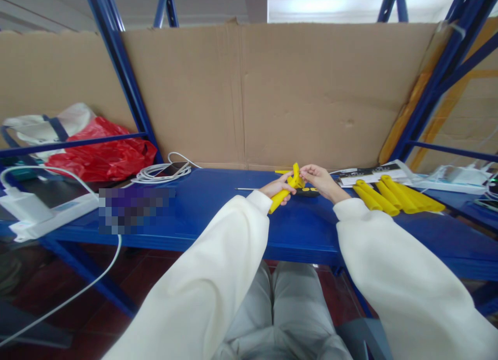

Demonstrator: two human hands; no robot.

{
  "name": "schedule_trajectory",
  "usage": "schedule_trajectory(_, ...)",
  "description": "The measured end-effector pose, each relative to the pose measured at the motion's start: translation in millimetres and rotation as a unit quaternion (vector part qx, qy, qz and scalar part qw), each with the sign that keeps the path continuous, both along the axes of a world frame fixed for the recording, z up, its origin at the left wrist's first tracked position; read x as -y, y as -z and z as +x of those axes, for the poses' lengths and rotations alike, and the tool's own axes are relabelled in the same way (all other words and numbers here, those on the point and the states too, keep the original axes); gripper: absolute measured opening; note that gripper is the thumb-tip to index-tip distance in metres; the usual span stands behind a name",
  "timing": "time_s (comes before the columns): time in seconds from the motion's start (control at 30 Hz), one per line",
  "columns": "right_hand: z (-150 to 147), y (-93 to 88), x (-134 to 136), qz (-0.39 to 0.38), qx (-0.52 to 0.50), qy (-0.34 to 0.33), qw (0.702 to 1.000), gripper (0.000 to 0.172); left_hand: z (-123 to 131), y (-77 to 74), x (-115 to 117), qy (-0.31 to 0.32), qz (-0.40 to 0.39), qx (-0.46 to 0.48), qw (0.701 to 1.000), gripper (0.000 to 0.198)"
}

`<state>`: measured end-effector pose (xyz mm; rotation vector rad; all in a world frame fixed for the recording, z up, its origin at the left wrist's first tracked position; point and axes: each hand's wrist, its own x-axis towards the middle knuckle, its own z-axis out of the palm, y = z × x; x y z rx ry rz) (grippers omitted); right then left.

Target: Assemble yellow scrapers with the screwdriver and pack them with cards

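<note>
My left hand point(279, 188) is wrapped around a yellow plastic part point(277, 201), a tube-like handle with a shaped head at its upper end. My right hand point(319, 179) is pinched closed just beside that head; whatever its fingertips hold is too small to make out. Under the hands lies a dark holder point(308, 193) with small yellow pieces in or on it, mostly hidden. Behind the left hand another yellow bit point(281, 171) pokes out. A thin metal rod point(246, 189) lies to the left of that hand.
Several yellow tubes point(375, 196) lie at the right beside printed papers point(373, 173). Coiled white cable point(159, 173), a red plastic bag point(105, 150) and a power strip point(58, 217) are at the left. Cardboard point(311, 90) walls off the back of the blue table point(218, 209).
</note>
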<state>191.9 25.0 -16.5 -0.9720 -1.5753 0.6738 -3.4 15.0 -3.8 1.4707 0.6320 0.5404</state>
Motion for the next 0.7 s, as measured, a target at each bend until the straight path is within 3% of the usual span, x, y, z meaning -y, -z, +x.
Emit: schedule_trajectory(0.7,-1.4,-2.9,1.2,0.014,0.022,0.012,1.0,0.052,0.1,-2.5,5.2,-0.011,0.019,-0.023,1.0,0.091)
